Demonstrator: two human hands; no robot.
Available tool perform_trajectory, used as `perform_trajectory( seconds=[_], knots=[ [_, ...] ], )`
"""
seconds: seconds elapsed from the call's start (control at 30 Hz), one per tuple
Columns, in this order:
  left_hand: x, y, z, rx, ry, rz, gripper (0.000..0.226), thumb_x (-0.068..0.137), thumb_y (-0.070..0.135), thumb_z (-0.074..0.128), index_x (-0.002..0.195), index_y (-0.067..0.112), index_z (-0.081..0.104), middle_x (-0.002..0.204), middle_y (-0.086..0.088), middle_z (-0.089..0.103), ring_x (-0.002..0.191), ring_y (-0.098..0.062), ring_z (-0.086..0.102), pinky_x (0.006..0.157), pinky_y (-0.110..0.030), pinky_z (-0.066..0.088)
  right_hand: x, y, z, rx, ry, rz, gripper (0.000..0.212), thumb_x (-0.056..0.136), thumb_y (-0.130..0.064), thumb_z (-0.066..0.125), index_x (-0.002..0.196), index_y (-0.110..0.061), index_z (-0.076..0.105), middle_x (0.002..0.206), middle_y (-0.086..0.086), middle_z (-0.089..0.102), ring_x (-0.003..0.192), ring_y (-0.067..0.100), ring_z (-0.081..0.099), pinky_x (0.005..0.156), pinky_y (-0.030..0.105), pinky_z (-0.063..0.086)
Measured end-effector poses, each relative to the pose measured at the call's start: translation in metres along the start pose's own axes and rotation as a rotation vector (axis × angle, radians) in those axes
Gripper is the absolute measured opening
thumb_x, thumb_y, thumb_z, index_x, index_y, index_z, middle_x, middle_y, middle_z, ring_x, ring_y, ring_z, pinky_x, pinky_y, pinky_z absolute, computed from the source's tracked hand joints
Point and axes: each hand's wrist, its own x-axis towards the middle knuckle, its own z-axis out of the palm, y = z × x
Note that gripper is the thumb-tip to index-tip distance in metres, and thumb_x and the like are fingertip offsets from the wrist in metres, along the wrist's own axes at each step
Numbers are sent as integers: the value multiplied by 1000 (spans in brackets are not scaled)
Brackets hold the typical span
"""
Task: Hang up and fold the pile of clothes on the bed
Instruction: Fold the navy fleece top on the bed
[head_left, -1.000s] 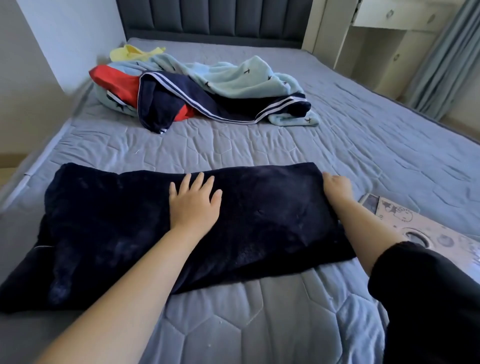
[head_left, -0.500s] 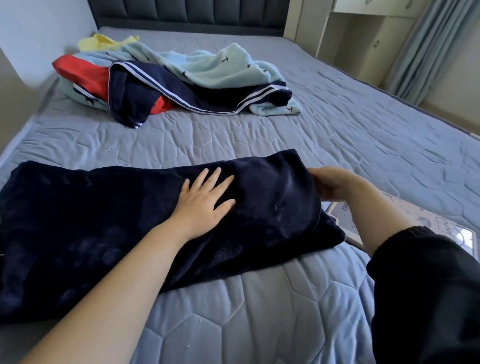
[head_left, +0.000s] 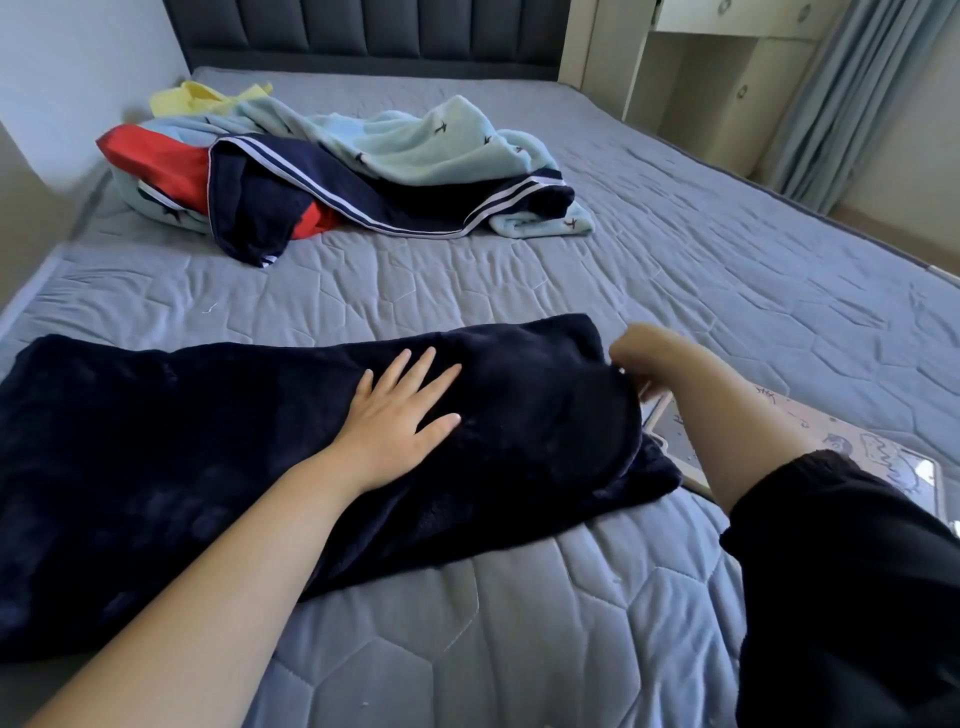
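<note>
Currently, left hand (head_left: 400, 415) fingers spread flat on the navy garment (head_left: 156, 441); right hand (head_left: 647, 349) fingers curled, gripping its lifted right edge. Garment lies across the near bed (head_left: 519, 291); clothes pile (head_left: 363, 176) far left.

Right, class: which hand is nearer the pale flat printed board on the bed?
Right. The right hand grips the dark navy fleece garment at its end beside the pale flat printed board; the left hand lies flat on its middle, farther off.
</note>
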Motion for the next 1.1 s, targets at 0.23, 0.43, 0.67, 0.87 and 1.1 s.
perform_trajectory(
  seconds=[0.23,0.43,0.67,0.87,1.1],
  knots=[
    [-1,1,0,24,61,-21,73,87,60,8,153,28,1,160,10,-3,147,-11,-9,117,-46,-2,-7,-60,52,17,250,-409,43,101,-32,29,139,-17,42,143,11,44,131,28,38,109,48,24],
    [-23,-30,-16,234,84,-176,63,95,53,8,153,28,3,161,8,0,147,-14,-6,116,-50,-1,-16,-79,55,-305,32,-118,54,97,-28,25,148,-12,25,156,7,21,145,23,12,115,58,-1],
    [-49,-59,-31,266,128,-257,54,101,41,17,153,27,8,161,4,5,148,-19,-3,116,-51,0,-69,-193,94,-226,342,-604,52,100,-32,24,150,-17,19,160,7,8,148,24,1,116,54,3],
    [-92,-138,-42,186,89,-504,57,98,54,9,152,34,5,161,7,4,148,-18,-1,116,-52,-1,-66,-193,158,-256,285,-567,56,100,-40,18,152,-20,17,160,5,11,148,21,3,117,49,-2],
    [-129,-183,-51,50,93,-820,64,95,62,17,152,36,3,161,7,1,147,-25,5,116,-54,11,-63,-198,160,-237,328,-560,56,99,-39,20,151,-21,21,160,4,15,148,20,6,117,49,0]
  ],
)
